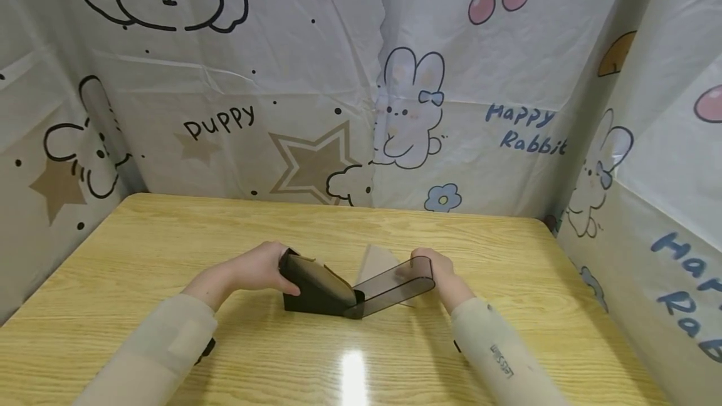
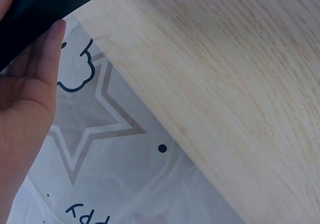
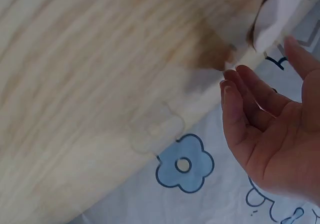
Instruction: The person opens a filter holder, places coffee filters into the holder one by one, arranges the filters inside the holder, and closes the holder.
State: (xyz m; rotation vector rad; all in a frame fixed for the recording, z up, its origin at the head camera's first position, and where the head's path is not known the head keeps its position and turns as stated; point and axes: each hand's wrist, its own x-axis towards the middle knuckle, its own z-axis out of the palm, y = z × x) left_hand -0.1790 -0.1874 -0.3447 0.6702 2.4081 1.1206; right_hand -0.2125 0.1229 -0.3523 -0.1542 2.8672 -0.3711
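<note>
A black box [image 1: 316, 293] with a smoky see-through lid [image 1: 395, 284] swung out to the right is on the table. Brown, card-like contents [image 1: 318, 274] show along its sloping top. My left hand [image 1: 262, 268] grips the box's left end, thumb on the near side; in the left wrist view its fingers lie along the dark box [image 2: 30, 23]. My right hand [image 1: 437, 271] is behind the lid's far end, partly seen through it. In the right wrist view its fingers are loosely bent, with thumb apart, beside a pale sheet-like piece [image 3: 282, 18]. Whether it touches the lid is unclear.
A pale, flat piece [image 1: 375, 262] lies behind the lid, partly covered by it. The wood-grain table [image 1: 214, 224] ends at a printed curtain [image 1: 316, 80] at the back, which also hangs at both sides.
</note>
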